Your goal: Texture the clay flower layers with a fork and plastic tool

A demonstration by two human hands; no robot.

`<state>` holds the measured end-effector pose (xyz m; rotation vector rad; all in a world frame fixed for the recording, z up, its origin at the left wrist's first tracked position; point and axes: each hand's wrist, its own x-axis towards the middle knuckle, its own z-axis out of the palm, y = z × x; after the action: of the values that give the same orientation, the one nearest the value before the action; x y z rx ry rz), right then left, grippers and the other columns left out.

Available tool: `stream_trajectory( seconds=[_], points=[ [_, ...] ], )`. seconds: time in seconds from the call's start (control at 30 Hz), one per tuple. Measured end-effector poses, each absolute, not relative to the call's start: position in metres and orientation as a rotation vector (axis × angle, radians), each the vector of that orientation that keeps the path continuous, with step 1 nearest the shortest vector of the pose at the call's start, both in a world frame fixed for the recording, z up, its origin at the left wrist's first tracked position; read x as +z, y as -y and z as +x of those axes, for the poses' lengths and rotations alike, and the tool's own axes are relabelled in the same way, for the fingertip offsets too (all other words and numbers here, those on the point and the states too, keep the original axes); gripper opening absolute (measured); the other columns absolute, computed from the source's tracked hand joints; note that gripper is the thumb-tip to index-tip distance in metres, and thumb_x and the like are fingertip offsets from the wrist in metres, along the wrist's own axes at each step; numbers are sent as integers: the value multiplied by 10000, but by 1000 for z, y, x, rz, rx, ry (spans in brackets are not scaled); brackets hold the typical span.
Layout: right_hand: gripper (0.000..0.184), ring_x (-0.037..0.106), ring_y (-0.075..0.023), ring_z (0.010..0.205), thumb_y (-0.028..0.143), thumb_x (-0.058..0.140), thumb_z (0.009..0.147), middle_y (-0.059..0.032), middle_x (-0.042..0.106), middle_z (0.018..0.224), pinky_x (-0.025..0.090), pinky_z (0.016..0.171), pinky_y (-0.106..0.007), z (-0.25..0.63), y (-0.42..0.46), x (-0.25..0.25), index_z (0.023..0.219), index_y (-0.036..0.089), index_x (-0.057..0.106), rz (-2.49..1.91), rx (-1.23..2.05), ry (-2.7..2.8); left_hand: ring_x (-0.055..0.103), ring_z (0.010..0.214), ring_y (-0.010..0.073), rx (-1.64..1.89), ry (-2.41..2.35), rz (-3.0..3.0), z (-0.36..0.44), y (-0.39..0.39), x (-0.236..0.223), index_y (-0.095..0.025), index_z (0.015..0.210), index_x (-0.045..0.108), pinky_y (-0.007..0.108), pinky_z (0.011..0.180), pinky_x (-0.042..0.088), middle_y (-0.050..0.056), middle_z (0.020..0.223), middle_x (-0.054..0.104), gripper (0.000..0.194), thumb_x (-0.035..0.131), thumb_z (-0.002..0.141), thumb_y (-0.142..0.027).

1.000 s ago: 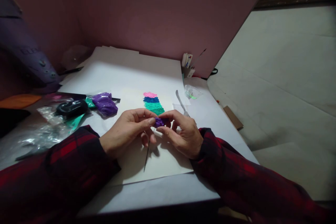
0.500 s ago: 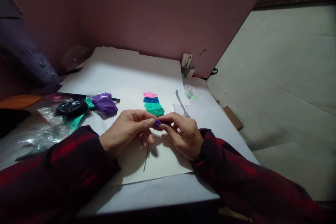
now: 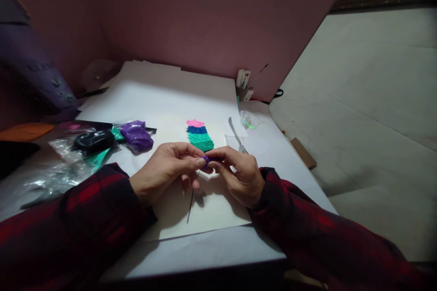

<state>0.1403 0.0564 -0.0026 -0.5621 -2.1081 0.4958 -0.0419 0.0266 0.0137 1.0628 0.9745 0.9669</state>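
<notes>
Between the fingertips of my left hand (image 3: 175,166) and my right hand (image 3: 239,173) is a small piece of purple modelling clay (image 3: 206,160). Both hands pinch it, thumbs on the near side; the fingers cover most of it. Just beyond them, textured clay bands (image 3: 200,141) in pink, blue and green lie in a column on the white paper (image 3: 218,211). Under my left fingers a thin dark stick-like tool (image 3: 190,207) rests on the paper, its upper end hidden. To the right of the bands lies a metal fork (image 3: 235,132).
At left are bagged purple clay (image 3: 136,135), a bagged black lump (image 3: 94,140) and crumpled clear plastic (image 3: 56,184). A purple container (image 3: 44,68) stands at the back left. White sheets (image 3: 160,86) lie at the back, and a small clear bag (image 3: 249,119) lies right of the fork.
The fingertips have shifted very slightly on the purple clay, which shows a little less between them. Everything else stays where it was.
</notes>
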Motion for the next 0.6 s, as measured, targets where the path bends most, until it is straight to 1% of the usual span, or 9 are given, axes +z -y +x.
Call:
stream_trajectory(
  seconds=[0.1, 0.2, 0.33, 0.4, 0.6],
  points=[
    [153, 635, -109, 700, 132, 558, 855, -45, 665, 831, 523, 618, -232, 140, -56, -4, 1004, 136, 592, -564, 550, 2080, 595, 462, 101, 972, -982, 1072, -41, -26, 14, -120, 814, 613, 193, 427, 426, 72, 764, 705, 152, 684, 753, -240],
    [143, 639, -104, 668, 146, 575, 849, -29, 659, 786, 523, 599, -226, 141, -56, -5, 992, 145, 583, -539, 619, 2065, 588, 459, 104, 970, -989, 1083, -40, -25, 16, -125, 792, 618, 201, 436, 424, 53, 716, 699, 150, 690, 747, -249],
    [132, 646, -109, 668, 156, 597, 836, -33, 662, 774, 532, 601, -229, 141, -55, -5, 968, 141, 592, -480, 673, 2069, 556, 442, 100, 955, -1024, 1137, -40, -24, 17, -124, 715, 631, 192, 437, 393, 13, 544, 639, 151, 696, 736, -259],
    [130, 649, -109, 666, 151, 595, 837, -33, 667, 762, 536, 604, -228, 141, -55, -4, 967, 138, 594, -465, 683, 2071, 538, 434, 99, 944, -1057, 1164, -40, -23, 17, -124, 693, 634, 194, 442, 381, 7, 495, 612, 171, 692, 739, -278],
    [119, 636, -108, 635, 156, 626, 813, -39, 682, 745, 522, 578, -226, 140, -54, -1, 931, 134, 618, -504, 597, 2071, 510, 443, 89, 920, -1044, 1167, -41, -24, 15, -129, 703, 632, 195, 465, 371, 2, 488, 589, 252, 644, 782, -368]
  ],
)
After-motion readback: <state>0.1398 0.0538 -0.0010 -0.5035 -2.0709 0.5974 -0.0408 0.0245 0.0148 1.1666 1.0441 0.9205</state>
